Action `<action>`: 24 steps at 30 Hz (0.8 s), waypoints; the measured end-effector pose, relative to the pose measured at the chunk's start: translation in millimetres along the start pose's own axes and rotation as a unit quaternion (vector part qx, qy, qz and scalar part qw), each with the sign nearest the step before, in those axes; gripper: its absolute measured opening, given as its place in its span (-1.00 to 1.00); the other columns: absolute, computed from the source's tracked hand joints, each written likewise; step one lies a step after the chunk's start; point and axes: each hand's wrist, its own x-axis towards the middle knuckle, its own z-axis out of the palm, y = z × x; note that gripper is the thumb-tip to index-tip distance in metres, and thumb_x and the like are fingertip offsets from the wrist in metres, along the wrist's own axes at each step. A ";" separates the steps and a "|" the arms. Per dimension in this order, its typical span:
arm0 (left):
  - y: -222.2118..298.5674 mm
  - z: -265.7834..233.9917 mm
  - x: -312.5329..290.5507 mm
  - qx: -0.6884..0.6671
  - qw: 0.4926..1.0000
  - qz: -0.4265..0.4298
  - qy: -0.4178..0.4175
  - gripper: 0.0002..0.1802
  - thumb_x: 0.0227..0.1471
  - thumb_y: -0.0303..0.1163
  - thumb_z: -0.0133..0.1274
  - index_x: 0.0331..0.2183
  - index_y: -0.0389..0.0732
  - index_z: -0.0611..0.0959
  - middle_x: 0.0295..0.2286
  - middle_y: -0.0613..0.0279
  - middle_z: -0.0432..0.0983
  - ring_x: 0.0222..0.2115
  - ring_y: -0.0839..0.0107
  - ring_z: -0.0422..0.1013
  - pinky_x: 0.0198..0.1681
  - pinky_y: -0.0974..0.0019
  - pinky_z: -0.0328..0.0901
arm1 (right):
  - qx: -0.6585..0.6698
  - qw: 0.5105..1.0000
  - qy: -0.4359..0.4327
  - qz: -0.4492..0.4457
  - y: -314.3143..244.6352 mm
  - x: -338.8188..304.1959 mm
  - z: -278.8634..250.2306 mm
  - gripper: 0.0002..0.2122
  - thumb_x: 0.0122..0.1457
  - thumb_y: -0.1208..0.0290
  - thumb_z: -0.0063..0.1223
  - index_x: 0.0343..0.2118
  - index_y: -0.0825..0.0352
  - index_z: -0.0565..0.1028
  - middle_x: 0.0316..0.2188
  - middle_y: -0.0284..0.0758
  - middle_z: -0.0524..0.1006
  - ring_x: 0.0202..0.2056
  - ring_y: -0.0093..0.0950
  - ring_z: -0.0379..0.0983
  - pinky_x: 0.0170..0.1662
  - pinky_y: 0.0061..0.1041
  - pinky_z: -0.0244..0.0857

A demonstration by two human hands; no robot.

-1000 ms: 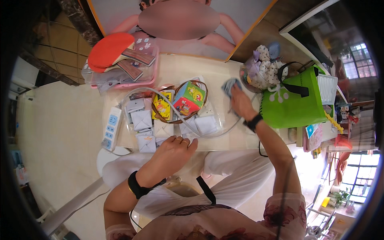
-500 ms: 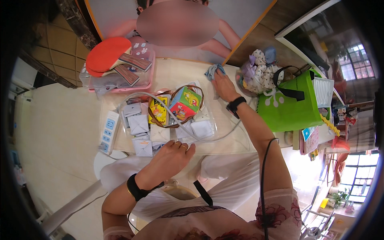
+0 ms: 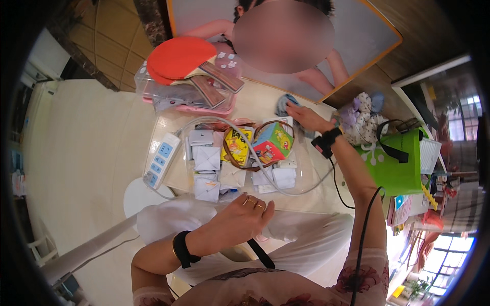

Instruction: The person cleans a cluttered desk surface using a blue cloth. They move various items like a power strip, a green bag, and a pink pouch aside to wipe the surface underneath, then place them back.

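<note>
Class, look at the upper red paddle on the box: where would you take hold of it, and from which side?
Its handle looks the best grip, coming from the right and near side: it is narrow and slants that way, away from the wide red blade. Aim near its end, where it spreads apart from the lower paddle's handle.

Inspected pale table point(image 3: 260, 98). Found pink-based plastic box point(image 3: 204, 110) at far left; white power strip point(image 3: 163, 159) along left edge; filled clear tray point(image 3: 299, 167) near the middle, with grey cable point(image 3: 293, 193) looped across it. Noted crumpled blue-grey cloth point(image 3: 285, 105) right of centre, far side. Recorded green bag point(image 3: 389, 173) at right end; could not confirm its footing.
</note>
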 end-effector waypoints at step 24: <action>-1.4 9.7 5.7 -0.020 0.999 -0.011 -0.026 -0.54 -0.20 -0.44 -0.05 -0.15 -0.35 0.47 -0.46 0.15 0.45 -0.42 0.30 0.41 -0.17 0.31 0.28 | -0.075 0.989 -0.123 -0.020 24.1 -160.0 37.1 -0.63 0.20 0.27 -0.15 0.03 0.32 0.33 0.25 -0.25 -0.04 0.09 -0.15 0.15 0.17 -0.32 -0.03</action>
